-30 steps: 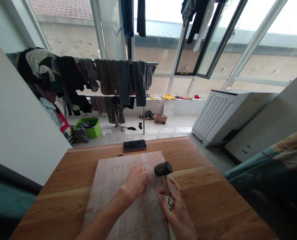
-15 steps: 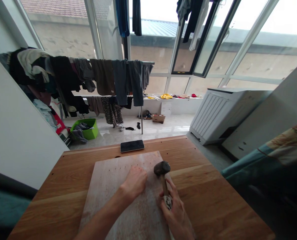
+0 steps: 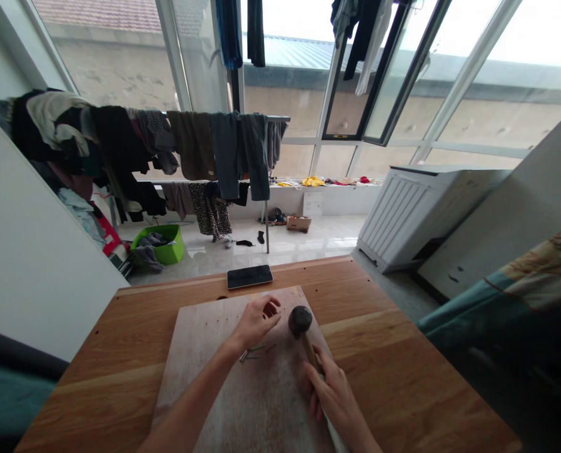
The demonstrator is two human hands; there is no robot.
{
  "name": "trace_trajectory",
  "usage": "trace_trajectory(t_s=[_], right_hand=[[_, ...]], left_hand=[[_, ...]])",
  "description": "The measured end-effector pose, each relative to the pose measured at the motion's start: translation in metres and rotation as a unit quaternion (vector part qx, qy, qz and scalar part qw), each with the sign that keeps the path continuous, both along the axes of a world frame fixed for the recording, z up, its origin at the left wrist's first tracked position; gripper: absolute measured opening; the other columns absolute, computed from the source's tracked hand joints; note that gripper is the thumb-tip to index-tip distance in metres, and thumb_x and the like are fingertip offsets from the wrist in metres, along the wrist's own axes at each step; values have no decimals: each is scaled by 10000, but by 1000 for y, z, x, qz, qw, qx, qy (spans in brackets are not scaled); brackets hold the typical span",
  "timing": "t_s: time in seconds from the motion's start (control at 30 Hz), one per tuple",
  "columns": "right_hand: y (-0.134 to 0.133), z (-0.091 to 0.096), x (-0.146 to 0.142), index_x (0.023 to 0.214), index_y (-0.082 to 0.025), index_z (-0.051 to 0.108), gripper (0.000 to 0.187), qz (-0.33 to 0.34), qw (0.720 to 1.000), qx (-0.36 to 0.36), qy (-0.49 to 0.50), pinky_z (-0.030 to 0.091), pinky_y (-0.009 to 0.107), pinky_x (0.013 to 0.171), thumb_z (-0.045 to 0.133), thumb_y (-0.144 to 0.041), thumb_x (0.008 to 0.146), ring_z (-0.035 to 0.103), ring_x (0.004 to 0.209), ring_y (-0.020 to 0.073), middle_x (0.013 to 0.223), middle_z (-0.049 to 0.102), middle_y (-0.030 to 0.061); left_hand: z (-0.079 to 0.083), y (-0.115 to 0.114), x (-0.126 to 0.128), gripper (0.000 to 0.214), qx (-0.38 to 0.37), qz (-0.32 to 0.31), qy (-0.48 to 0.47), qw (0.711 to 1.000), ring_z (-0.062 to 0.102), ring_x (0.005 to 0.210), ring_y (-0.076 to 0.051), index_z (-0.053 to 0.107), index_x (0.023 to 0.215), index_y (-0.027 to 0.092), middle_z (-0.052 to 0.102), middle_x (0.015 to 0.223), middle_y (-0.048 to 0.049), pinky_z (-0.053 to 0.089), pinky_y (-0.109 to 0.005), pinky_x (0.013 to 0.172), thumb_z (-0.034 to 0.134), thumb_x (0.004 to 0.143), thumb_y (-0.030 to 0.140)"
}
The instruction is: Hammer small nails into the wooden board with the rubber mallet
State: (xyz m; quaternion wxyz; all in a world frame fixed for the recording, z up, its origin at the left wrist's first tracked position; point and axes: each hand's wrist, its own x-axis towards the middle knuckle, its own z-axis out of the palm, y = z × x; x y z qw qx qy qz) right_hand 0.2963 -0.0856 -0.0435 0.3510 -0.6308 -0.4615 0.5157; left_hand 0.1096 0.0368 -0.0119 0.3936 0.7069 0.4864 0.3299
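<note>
Above the right side of the board (image 3: pixel 256 406), the hammer (image 3: pixel 300 321), judged head-heavy, rigid and best gripped by its handle, is held thus in the closed right hand (image 3: pixel 331 382); beyond loose nails (image 3: pixel 243 356), the left hand (image 3: pixel 255 321) is half-curled, its contents indiscernible.

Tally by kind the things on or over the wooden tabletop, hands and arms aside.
Mallet: 1
Board: 1
Phone: 1
Total: 3, leaving out the thin nail-like pieces on the board, which are too small and overlapped to count surely.
</note>
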Motion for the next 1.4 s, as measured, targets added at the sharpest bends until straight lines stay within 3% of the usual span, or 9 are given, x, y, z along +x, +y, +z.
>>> trace_trajectory(t_s=[0.13,0.4,1.03,1.27,1.4], right_hand=[[-6,-5,-1,1385,-100,478,666,-24,999,24,-6,406,219,329,510,-556,900,578,363,164,513,559,-59],[-8,-5,0,1436,-63,471,734,-24,999,35,-21,435,251,378,513,-570,907,580,370,193,428,562,-48],[-7,-3,3,1321,-86,534,603,-4,998,55,-35,428,253,380,479,-530,916,542,363,177,447,541,-56],[14,22,-2,1058,-179,614,449,-6,993,115,-24,419,230,399,456,-578,926,503,393,129,535,490,-77],[29,37,-11,1091,-179,591,454,7,991,134,-14,403,212,364,453,-578,924,498,387,115,584,491,-81]], left_hand=[[-14,15,12,172,22,35,-83,996,693,814,-169,703,943,168,755,900,-59,531,-270,755,638,840,290],[-36,17,20,114,59,33,-52,996,632,696,-139,687,855,167,731,803,-22,492,-251,687,602,864,243],[-42,18,25,56,69,30,-19,997,647,667,-130,673,857,191,722,794,5,492,-234,668,618,846,195],[-45,20,26,76,73,33,-17,997,635,652,-122,656,889,195,718,798,12,488,-231,665,611,831,176],[-46,22,28,290,70,44,-16,996,625,635,-112,625,1075,208,741,861,18,496,-226,658,617,796,128]])
